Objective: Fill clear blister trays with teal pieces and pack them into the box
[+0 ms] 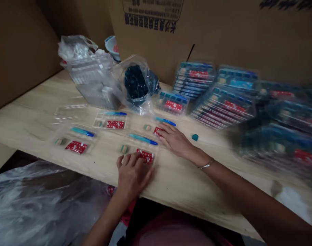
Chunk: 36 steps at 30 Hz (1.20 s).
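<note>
Red packet, white-patterned (147, 157), one: lies in a clear tray (132, 146) near the front edge of the table, under the fingertips of the left hand. Same tray: blue pen (143, 138) along the far side; small pale-and-green block (124, 149) to the left of the packet.

Left hand (131, 171): fingers bent and close together, tips at the packet's near left part; whether they pinch it or only touch it, cannot be told.

Right hand (175, 138): fingers extended, lying close together over a second red packet (157, 131), partly covering it; grip cannot be told, thumb hidden. Bracelet (206, 165) at the wrist. Beside this packet: second pen (166, 121), second block (147, 127).

To the left: two further clear trays, each with red packet, pen and block. Right of the right hand: one loose teal piece (195, 137).

Behind: clear bag of dark teal pieces (135, 82); to its left, stacked clear trays (93, 73); to its right, stacks of filled trays (224, 106), blurred. Backdrop: printed cardboard (222, 41).
</note>
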Tool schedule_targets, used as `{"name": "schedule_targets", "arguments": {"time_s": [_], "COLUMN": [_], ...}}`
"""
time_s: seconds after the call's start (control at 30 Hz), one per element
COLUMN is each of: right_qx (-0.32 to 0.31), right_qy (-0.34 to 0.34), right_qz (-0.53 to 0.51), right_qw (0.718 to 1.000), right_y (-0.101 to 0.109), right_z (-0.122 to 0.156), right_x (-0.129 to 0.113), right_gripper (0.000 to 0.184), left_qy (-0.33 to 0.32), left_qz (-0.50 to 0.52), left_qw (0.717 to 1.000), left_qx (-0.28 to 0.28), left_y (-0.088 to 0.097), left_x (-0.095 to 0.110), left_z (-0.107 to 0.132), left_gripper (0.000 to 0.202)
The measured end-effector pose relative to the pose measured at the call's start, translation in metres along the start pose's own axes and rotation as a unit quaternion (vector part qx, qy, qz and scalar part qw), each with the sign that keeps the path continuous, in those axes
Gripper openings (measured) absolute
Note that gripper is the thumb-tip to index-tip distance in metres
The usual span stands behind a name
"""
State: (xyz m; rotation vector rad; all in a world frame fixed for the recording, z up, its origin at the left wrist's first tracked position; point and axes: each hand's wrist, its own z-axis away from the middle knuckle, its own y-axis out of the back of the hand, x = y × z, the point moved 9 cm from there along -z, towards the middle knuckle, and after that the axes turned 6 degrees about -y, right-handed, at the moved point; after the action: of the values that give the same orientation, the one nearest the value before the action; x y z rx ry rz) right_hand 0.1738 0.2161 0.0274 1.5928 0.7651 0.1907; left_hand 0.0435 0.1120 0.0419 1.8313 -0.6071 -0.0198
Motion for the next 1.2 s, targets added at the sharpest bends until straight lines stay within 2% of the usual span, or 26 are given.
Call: {"name": "schedule_targets", "arguments": {"time_s": [0.1,0.23,0.3,0.4,0.57,0.63,0.73,0.8,0.9,0.97,1.03,1.13,1.2], "right_qx": [0.001,0.004,0.040,0.106,0.084,0.106,0.165,0.198,0.215,0.212,0.197,0.170,0.164], "right_qy": [0.004,-0.001,-0.029,-0.103,-0.154,-0.176,-0.220,-0.256,-0.288,-0.282,-0.257,-0.201,-0.168], "right_qz": [0.000,0.004,0.002,0.000,-0.019,-0.036,-0.097,-0.154,-0.262,-0.326,-0.353,-0.317,-0.278], "right_qw": [1.000,1.000,0.999,0.989,0.984,0.978,0.957,0.933,0.896,0.877,0.878,0.911,0.931], "right_y": [0.007,0.017,0.029,0.049,0.052,0.056,0.063,0.067,0.067,0.068,0.072,0.079,0.083], "right_z": [0.025,0.058,0.070,0.084,0.103,0.115,0.143,0.164,0.188,0.196,0.199,0.199,0.201], "right_x": [-0.004,-0.002,0.013,0.049,0.090,0.098,0.110,0.118,0.119,0.105,0.083,0.045,0.027], "right_gripper": [0.036,0.036,0.036,0.035,0.032,0.029,0.025,0.023,0.022,0.027,0.031,0.028,0.028], "left_qy": [-0.007,-0.042,-0.065,-0.094,-0.168,-0.197,-0.213,-0.203,-0.161,-0.095,-0.005,0.096,0.132], "left_qz": [-0.008,0.005,0.006,0.000,-0.013,-0.009,0.005,0.033,0.154,0.284,0.421,0.570,0.620], "left_qw": [1.000,0.999,0.998,0.996,0.985,0.980,0.977,0.978,0.975,0.954,0.907,0.816,0.773], "left_qx": [0.002,0.003,0.004,-0.009,-0.030,-0.028,-0.033,-0.035,-0.024,-0.017,-0.008,0.004,-0.004], "left_y": [0.003,0.000,-0.003,-0.011,-0.032,-0.041,-0.049,-0.047,-0.038,-0.037,-0.047,-0.069,-0.081], "left_x": [0.017,0.052,0.069,0.088,0.126,0.141,0.154,0.156,0.155,0.151,0.145,0.145,0.149], "left_z": [0.020,0.038,0.041,0.040,0.033,0.031,0.028,0.023,0.006,-0.010,-0.024,-0.036,-0.036], "left_gripper": [0.021,0.019,0.019,0.019,0.017,0.016,0.019,0.024,0.024,0.023,0.025,0.025,0.019]}}
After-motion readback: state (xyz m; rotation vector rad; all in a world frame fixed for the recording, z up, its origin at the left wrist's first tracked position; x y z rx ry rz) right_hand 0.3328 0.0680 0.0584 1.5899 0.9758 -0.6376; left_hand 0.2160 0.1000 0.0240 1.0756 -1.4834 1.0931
